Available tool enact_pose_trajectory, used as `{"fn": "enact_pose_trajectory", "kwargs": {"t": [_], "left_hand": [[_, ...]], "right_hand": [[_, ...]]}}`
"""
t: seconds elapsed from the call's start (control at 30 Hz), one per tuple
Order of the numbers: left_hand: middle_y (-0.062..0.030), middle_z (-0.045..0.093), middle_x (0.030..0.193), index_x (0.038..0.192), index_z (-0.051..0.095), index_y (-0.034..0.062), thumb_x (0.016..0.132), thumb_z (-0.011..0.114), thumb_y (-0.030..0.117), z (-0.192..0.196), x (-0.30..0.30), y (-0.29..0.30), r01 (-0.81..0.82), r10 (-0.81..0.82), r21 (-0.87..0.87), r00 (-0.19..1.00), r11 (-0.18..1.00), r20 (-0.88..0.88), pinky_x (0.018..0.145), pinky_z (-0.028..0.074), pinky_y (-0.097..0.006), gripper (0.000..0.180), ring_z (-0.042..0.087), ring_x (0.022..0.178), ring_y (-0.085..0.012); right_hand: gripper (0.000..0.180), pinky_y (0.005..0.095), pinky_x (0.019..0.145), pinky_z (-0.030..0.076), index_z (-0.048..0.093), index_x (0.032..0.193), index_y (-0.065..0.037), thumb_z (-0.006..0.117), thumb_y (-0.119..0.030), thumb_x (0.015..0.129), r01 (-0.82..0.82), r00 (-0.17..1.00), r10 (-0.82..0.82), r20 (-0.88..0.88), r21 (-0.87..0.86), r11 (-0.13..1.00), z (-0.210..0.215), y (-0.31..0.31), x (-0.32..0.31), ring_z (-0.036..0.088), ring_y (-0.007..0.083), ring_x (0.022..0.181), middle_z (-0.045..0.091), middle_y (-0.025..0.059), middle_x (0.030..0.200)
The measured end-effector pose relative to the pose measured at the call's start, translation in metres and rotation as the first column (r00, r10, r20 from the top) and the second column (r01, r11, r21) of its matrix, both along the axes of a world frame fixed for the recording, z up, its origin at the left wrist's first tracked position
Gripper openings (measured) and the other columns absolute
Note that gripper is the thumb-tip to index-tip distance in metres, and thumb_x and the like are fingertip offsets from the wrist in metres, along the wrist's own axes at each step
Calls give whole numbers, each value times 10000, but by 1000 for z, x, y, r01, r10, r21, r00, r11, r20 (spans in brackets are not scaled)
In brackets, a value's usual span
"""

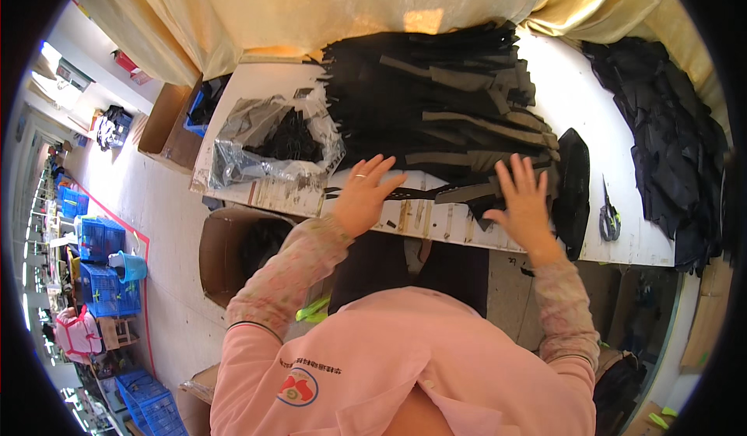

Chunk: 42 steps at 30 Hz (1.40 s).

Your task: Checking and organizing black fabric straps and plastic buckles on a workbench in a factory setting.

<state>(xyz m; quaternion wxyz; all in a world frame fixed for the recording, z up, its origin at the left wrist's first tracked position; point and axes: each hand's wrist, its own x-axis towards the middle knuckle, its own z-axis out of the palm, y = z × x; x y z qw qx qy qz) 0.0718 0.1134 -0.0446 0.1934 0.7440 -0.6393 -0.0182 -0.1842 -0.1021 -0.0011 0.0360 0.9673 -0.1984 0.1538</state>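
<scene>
while both palms lie flat on the white table (591, 101), nothing is gripped. left hand (364, 193) is spread open, fingers splayed, pressing on a black strip (412, 194) at the table's near edge. right hand (526, 198) is also open, flat on the near end of the stack of black and olive fabric pieces (443, 101). clear plastic bag (272, 142) just left of the stack, scissors (609, 216) to the right, dark fabric heap (669, 140) far right.

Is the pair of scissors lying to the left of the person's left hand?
No, the scissors lie on the white table beyond the right hand, far from the left hand.
</scene>
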Motion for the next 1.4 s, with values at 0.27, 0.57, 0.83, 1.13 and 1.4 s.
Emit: {"fn": "enact_pose_trajectory", "kwargs": {"t": [0.27, 0.57, 0.83, 1.13, 1.4], "left_hand": [[-135, 171, 1565, 1434, 391, 208, 792, 552, -26, -51, 25, -89, -4, -16, 143, 991, 990, 136, 1156, 113, -534, 702, 135, 1451, -331], [-141, 549, 1287, 1010, 658, 80, 848, 633, 119, -26, 39, -92, 68, -64, -58, 995, 996, 76, 1038, 371, -451, 169, 488, 1225, -329], [-77, 657, 758, 963, 658, 15, 858, 623, 175, -5, 24, -29, 250, 68, 236, 538, 939, -840, 645, 516, -302, 195, 651, 652, -181], [-43, 630, 719, 957, 651, -2, 882, 639, 164, -15, 56, 33, 23, 283, 371, 602, 928, -746, 567, 493, -241, 183, 598, 606, -97], [-30, 625, 691, 944, 621, 15, 896, 614, 131, -17, 43, 52, -137, 351, 331, 164, 934, -922, 471, 429, -208, 125, 562, 517, -90]], "right_hand": [[874, 625, 1105, 120, 313, 1476, -179, 655, -530, 752, 76, 997, -76, -21, -3, 997, -72, -65, 33, 180, 343, 1426, 224, 100, 1550], [887, 630, 1100, 132, 254, 1497, -213, 723, -363, 759, 136, 970, -133, -204, 3, 991, -57, -129, 39, 164, 312, 1439, 183, 75, 1569], [681, 523, 1069, 278, 487, 1338, -111, 755, -196, 717, -328, 944, 328, 46, 262, 908, -22, 19, 91, 420, 321, 1292, 522, 132, 1319], [187, 435, 716, 447, 600, 861, -14, 708, -122, 753, -235, 963, 261, 63, 670, 704, -75, 25, 107, 575, 365, 808, 613, 146, 796], [231, 421, 698, 468, 623, 961, -6, 686, -145, 787, -489, 872, 368, 323, 610, 624, -43, 64, 143, 578, 391, 740, 613, 184, 805]]}}
